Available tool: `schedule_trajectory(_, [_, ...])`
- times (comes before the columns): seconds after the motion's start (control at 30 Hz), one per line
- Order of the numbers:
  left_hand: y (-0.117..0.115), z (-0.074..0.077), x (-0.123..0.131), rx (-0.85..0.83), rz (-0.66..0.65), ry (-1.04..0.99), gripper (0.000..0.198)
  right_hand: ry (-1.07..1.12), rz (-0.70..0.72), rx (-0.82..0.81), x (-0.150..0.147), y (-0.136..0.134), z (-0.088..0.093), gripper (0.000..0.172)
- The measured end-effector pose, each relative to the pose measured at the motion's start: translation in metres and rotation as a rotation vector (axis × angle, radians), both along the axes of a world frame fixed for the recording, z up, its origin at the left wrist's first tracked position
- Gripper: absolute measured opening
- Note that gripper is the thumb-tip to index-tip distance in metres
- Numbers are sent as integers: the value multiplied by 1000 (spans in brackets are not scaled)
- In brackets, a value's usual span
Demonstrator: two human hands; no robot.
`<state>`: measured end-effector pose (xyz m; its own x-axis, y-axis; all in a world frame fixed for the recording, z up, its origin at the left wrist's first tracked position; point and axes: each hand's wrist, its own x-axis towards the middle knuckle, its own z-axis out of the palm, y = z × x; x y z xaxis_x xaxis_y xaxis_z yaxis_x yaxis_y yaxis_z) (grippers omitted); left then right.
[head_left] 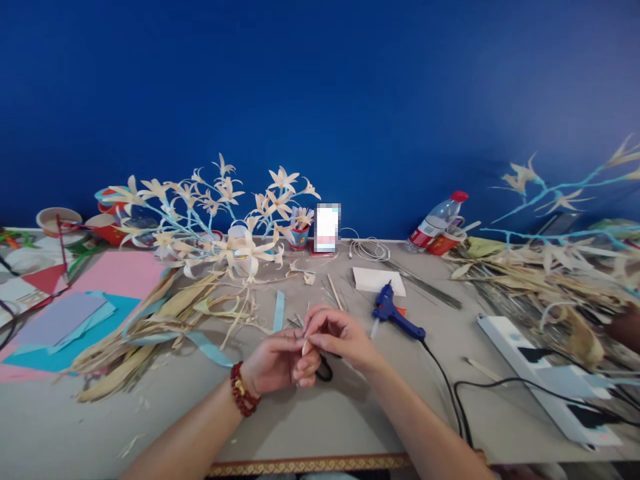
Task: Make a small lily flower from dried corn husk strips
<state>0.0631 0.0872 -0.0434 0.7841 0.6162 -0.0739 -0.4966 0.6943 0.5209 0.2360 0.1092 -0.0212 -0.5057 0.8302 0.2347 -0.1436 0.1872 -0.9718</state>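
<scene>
My left hand (277, 363), with a red bead bracelet (242, 390) on the wrist, is closed around a small pale husk strip (305, 345) at the table's middle front. My right hand (336, 335) meets it from the right, fingers pinched on the same strip. Black scissors (325, 369) lie on the table just under both hands. A blue glue gun (395, 313) rests a little to the right of my right hand, its black cord (447, 393) running toward me.
Dried husk flowers on blue stems (220, 207) stand at the back left, with loose husks (150, 327) and coloured paper sheets (75, 320) in front. A white power strip (545, 380), plastic bottle (435, 223), phone (327, 229) and more husks (540, 280) lie to the right.
</scene>
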Motion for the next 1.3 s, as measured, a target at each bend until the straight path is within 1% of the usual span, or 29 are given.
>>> schedule_trajectory(0.07, [1, 1, 1, 15, 40, 91, 17, -73, -51, 13, 1, -2, 1, 19])
schedule_trajectory(0.1, [1, 1, 1, 27, 81, 153, 19, -134, -76, 40, 3, -2, 1, 17])
schedule_trajectory(0.17, [3, 0, 2, 67, 201, 305, 22, -290, -126, 133, 7, -2, 1, 12])
schedule_trajectory(0.23, [4, -2, 3, 173, 322, 469, 25, -446, -174, 236, 11, -2, 1, 5])
schedule_trajectory(0.3, [4, -5, 4, 332, 416, 621, 24, -544, -214, 296, 13, -2, 2, 6])
schedule_trajectory(0.37, [3, -8, 4, 472, 492, 726, 21, -574, -230, 310, 14, -3, 3, 5])
schedule_trajectory(0.43, [2, -9, 5, 570, 553, 795, 19, -569, -225, 294, 13, -4, 3, 3])
schedule_trajectory(0.53, [1, -8, 5, 683, 602, 874, 17, -572, -220, 266, 8, -6, 0, 3])
schedule_trajectory(0.6, [0, -5, 5, 771, 640, 930, 14, -589, -244, 279, 5, -8, -3, 5])
schedule_trajectory(0.7, [-2, -1, 6, 894, 717, 1007, 10, -613, -302, 361, -1, -12, -7, 7])
schedule_trajectory(0.77, [-4, 1, 7, 940, 759, 1050, 11, -621, -345, 445, -3, -14, -8, 9])
schedule_trajectory(0.87, [-4, 2, 8, 980, 798, 1132, 12, -604, -400, 535, -5, -17, -10, 12])
schedule_trajectory(0.97, [-4, 1, 5, 990, 823, 1195, 11, -556, -443, 544, -6, -18, -13, 13])
schedule_trajectory(1.07, [-2, 2, 0, 969, 862, 1189, 11, -475, -482, 540, -5, -18, -15, 11])
schedule_trajectory(1.1, [-1, 3, -1, 964, 857, 1168, 11, -448, -488, 538, -4, -18, -15, 10])
schedule_trajectory(1.17, [-1, 5, -2, 962, 802, 1106, 12, -418, -485, 536, -4, -17, -14, 10])
schedule_trajectory(1.23, [-2, 7, -1, 977, 739, 1060, 13, -421, -471, 543, -5, -17, -13, 9])
schedule_trajectory(1.3, [-4, 8, 2, 998, 716, 1064, 15, -444, -457, 555, -6, -18, -12, 9])
